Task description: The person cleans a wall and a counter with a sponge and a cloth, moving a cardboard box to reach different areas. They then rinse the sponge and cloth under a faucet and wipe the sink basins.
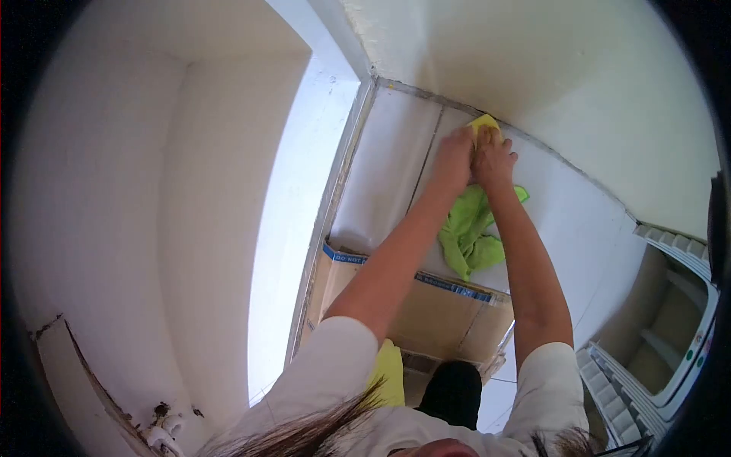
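Note:
A yellow cloth or flat sponge lies against the foot of the wall, at the seam where the white tiles end. My right hand presses on it, fingers bent over its near side. Close beside, my left hand is closed, with its fingers bunched at the left edge of the yellow piece; whatever is inside those fingers is hidden. A crumpled bright green cloth rests on the tiles below my hands, partly behind my right forearm.
Flattened cardboard with blue printed tape covers the floor near my body. A white plastic stool lies on its side at the right. The raised door frame edge runs along the left. Pipe fittings show at lower left.

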A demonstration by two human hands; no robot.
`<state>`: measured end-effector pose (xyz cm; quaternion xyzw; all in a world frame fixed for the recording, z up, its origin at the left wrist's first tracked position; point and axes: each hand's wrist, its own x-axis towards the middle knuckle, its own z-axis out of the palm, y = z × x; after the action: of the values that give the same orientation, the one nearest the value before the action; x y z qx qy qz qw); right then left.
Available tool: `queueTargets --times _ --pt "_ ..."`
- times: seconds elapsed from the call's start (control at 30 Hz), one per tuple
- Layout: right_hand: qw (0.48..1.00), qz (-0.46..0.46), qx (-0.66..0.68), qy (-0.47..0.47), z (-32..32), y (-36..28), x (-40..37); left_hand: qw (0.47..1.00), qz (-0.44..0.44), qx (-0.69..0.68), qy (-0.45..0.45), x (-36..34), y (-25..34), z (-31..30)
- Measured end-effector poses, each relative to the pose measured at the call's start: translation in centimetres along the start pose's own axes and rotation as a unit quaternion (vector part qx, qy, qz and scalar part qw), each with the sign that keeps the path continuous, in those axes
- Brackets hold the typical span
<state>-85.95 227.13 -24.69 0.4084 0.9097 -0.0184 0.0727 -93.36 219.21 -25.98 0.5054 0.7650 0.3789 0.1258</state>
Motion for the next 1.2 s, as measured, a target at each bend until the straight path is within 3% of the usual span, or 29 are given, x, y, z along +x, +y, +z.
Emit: queueTargets --times 0.03,0.1,0.17,0.27,0.37,0.5,0.57,0.7,0.8,0.9,0.97,1.0,1.07,1.13,1.2 --pt "0.999 -0.003 0.008 0.042 0.3 -0.3 0.2 0.994 -0.01 0.074 0.085 -1.2 -0.4 -0.6" --pt "0.997 -0.003 0.018 0.082 0.3 -1.6 0.0 0.989 -0.05 0.073 0.122 -2.9 -2.4 -4.0" --pt "0.981 -0.035 0.143 0.127 -0.8 -3.8 -0.2 0.98 -0.049 0.124 0.149 -3.8 -6.3 -5.7" --pt "0.959 -0.072 0.202 0.188 -1.7 -9.4 -0.1 0.983 -0.118 0.023 0.142 -5.7 -7.3 -8.9" --pt "0.931 -0.069 0.252 0.256 -1.3 -14.8 2.3 0.983 -0.094 0.081 0.137 -7.5 -9.6 -7.8" --pt "0.914 -0.038 0.313 0.255 1.0 -20.3 7.6 0.975 -0.196 0.049 0.088 -7.4 -7.8 -8.4" --pt "0.953 0.015 0.251 0.167 1.4 -21.4 8.7 0.965 -0.238 -0.051 0.097 -7.8 -8.0 -8.2" --pt "0.965 0.01 0.209 0.158 0.3 -21.0 7.6 0.965 -0.24 -0.036 0.095 -6.5 -7.7 -8.7" --pt "0.971 -0.013 0.209 0.114 -0.4 -20.6 6.8 0.97 -0.238 0.02 0.038 -6.5 -7.5 -8.7" --pt "0.974 -0.034 0.189 0.119 -0.8 -20.7 6.6 0.982 -0.156 0.091 0.064 -6.8 -7.7 -8.4" --pt "0.962 0.015 0.248 0.115 -1.0 -20.9 7.1 0.967 -0.221 -0.044 0.119 -6.6 -7.0 -8.5" --pt "0.961 0.019 0.25 0.114 -0.8 -20.7 7.1 0.968 -0.22 -0.043 0.115 -6.8 -7.2 -8.3" --pt "0.97 0.043 0.199 0.133 -0.4 -20.2 7.4 0.981 -0.092 0.127 0.109 -6.8 -8.2 -8.1" --pt "0.989 0.003 0.099 0.111 2.0 -17.3 7.5 0.98 -0.096 0.138 0.106 -6.8 -8.7 -7.8" --pt "0.978 0.093 0.123 0.138 1.6 -13.8 5.9 0.978 -0.1 0.147 0.105 -6.6 -9.1 -7.8"
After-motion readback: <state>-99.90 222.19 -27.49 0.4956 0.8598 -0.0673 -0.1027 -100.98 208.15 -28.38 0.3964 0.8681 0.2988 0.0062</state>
